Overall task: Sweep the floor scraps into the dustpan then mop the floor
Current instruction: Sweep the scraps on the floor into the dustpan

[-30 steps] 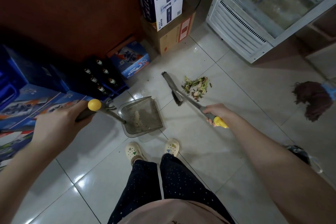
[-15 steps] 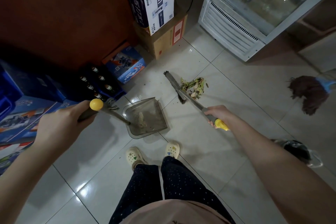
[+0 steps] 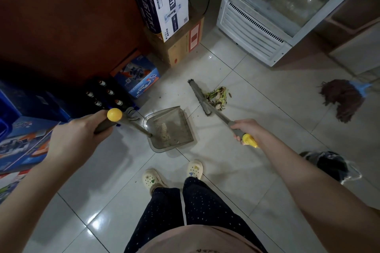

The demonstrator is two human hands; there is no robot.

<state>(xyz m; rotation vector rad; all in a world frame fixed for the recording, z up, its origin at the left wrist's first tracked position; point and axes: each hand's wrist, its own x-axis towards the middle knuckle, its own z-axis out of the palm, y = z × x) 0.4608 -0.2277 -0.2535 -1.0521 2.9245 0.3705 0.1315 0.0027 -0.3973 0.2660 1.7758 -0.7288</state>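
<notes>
At centre left of the frame, the left hand is closed around the dustpan handle, the dustpan resting on the floor. Right of centre, the right hand is wrapped around the broom handle, its bristle head touching the scraps. At the right edge, the mop is seen lying apart.

broom head swung nearer the scraps, apparently touching them, dustpan shifted slightly
</notes>
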